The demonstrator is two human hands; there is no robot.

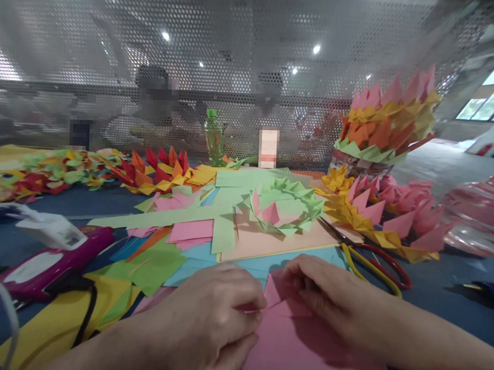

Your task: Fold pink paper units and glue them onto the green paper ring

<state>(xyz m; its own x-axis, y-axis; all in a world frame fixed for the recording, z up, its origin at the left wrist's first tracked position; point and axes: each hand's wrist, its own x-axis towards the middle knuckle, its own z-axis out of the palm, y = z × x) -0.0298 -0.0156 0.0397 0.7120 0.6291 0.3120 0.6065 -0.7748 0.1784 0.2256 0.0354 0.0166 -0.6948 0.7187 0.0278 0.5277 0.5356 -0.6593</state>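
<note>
1. Perforated metal screen (244,44) across the back, dark blue table (88,201) below it, and we're looking at paper almost everywhere.
2. Plenty folded already, we'd say: a tiered stack of pointed pieces (382,133) stands at right, pink-and-yellow chains (385,222) lie before it, and a pale green ring (302,224) looks closed, two pink points (268,210) at its left side.
3. Plenty flat, too: loose green sheets (157,263) wait unfolded left of us. By our reading, the small pink piece (278,288) is only partway, creased but short of those sharp points.
4. And there it is, that piece, right between our hands, just above a larger pink sheet (306,349)!
5. Our left hand (222,308) comes in low, knuckles up, thumb and forefinger pinching its near-left edge.
6. Our right hand (328,290) slants in opposite, wrist low, fingers curled over its right side; gripping or merely pressing, we can't tell.
7. Scissors (346,242) lie beyond that right hand, untouched.
</note>
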